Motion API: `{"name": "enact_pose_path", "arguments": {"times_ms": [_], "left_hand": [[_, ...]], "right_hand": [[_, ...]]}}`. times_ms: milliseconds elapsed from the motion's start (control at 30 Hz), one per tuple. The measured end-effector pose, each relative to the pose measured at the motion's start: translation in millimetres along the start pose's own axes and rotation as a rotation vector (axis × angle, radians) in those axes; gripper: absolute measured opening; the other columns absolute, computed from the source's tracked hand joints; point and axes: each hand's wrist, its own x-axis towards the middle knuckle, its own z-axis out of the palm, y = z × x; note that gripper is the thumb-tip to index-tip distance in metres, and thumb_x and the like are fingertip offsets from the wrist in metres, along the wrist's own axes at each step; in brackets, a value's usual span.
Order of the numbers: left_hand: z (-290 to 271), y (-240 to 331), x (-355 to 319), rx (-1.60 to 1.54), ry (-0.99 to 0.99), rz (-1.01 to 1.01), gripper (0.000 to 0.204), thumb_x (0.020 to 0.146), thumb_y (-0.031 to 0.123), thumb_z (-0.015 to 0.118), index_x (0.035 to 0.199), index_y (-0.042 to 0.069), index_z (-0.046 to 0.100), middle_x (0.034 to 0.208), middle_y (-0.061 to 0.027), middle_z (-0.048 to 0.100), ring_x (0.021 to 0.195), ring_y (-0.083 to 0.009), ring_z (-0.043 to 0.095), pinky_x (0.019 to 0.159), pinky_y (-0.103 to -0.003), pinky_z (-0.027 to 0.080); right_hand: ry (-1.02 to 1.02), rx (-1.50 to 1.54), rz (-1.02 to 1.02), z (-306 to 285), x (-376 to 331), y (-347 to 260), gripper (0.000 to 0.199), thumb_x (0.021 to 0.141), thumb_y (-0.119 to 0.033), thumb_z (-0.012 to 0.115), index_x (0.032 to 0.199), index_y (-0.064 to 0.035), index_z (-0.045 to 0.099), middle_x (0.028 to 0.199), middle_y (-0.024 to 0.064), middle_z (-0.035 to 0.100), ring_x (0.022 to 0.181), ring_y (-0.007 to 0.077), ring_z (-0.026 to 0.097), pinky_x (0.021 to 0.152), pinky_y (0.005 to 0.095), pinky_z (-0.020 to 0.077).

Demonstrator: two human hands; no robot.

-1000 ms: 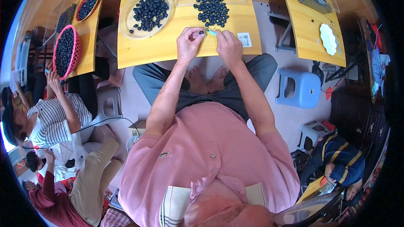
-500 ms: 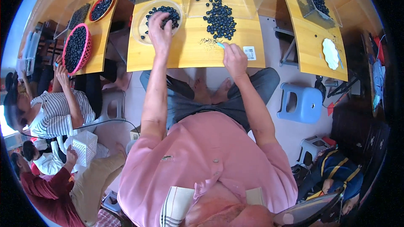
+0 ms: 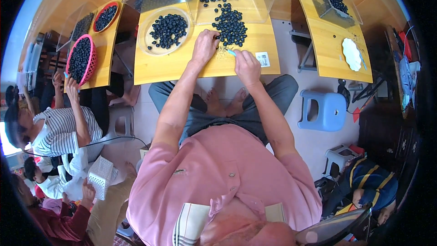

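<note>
My left hand (image 3: 205,45) is at the left edge of a loose pile of small dark round nuts or beads (image 3: 231,23) on the table. Its fingers are closed, and what they hold, if anything, is too small to make out beside the pile. My right hand (image 3: 247,67) is closed around a small tool with a light-blue handle (image 3: 231,52), just below the pile. Brownish crumbs (image 3: 221,53) lie between the two hands. To the left stands a round clear shallow bowl (image 3: 144,41) holding more of the dark round pieces.
Clear bins (image 3: 157,1) stand at the table's back. A white card (image 3: 262,59) lies right of my right hand. A pink basket (image 3: 94,59) rests on the left table, where a person in stripes (image 3: 68,125) works. A white plate (image 3: 351,54) sits right; a blue stool (image 3: 322,110) is below.
My left hand has moved right from the clear bowl to the left edge of the pile. My right hand still holds the light-blue tool by the pile. The view has shifted slightly.
</note>
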Motion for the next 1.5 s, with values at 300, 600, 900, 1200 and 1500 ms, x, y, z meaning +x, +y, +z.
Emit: {"name": "enact_pose_path", "arguments": {"times_ms": [300, 600, 900, 1200, 1500], "left_hand": [[-10, 5, -21, -0.318, 0.167, -0.234, 0.02, 0.09, 0.006, 0.077, 0.109, 0.001, 0.079, 0.102, -0.0133, 0.072, 0.087, -0.0212, 0.071, 0.082, -0.033, 0.057], [8, 29, -52, -0.485, 0.232, -0.24, 0.021, 0.086, 0.0, 0.079, 0.107, 0.0, 0.079, 0.095, -0.0063, 0.065, 0.077, -0.0132, 0.063, 0.074, -0.027, 0.054], [17, 27, -60, -0.491, 0.213, -0.177, 0.021, 0.086, 0.001, 0.081, 0.107, 0.001, 0.078, 0.094, -0.0083, 0.069, 0.073, -0.0143, 0.065, 0.069, -0.029, 0.055], [18, 32, -60, -0.524, 0.193, -0.18, 0.027, 0.085, -0.002, 0.08, 0.111, 0.002, 0.077, 0.092, -0.008, 0.068, 0.073, -0.0147, 0.065, 0.069, -0.029, 0.055], [16, 34, -60, -0.499, 0.138, -0.179, 0.036, 0.085, -0.003, 0.08, 0.12, 0.003, 0.075, 0.097, -0.0072, 0.071, 0.083, -0.0131, 0.067, 0.078, -0.028, 0.058]], "right_hand": [[0.033, -0.005, -0.003, 0, 0, 1, 0.016, 0.09, -0.009, 0.071, 0.105, -0.0082, 0.074, 0.083, 0.0066, 0.059, 0.078, 0.0264, 0.065, 0.069, 0.041, 0.0552], [0.016, -0.009, -0.001, 0, 0, 0, 0.017, 0.089, -0.008, 0.072, 0.106, -0.0083, 0.074, 0.084, 0.0061, 0.06, 0.079, 0.0254, 0.066, 0.069, 0.0397, 0.0549], [-0.021, 0.002, -0.035, -2, -1, -1, 0.019, 0.088, -0.009, 0.072, 0.107, -0.0082, 0.073, 0.084, 0.0058, 0.059, 0.079, 0.0242, 0.065, 0.068, 0.0396, 0.054], [-0.003, 0.009, -0.084, -5, 2, -3, 0.019, 0.089, -0.01, 0.071, 0.108, -0.0095, 0.072, 0.083, 0.0047, 0.058, 0.079, 0.0235, 0.064, 0.068, 0.0389, 0.0535], [-0.033, -0.017, -0.099, -2, 1, -1, 0.021, 0.087, -0.009, 0.071, 0.108, -0.0099, 0.072, 0.082, 0.0042, 0.057, 0.078, 0.0226, 0.064, 0.067, 0.0383, 0.0534]]}}
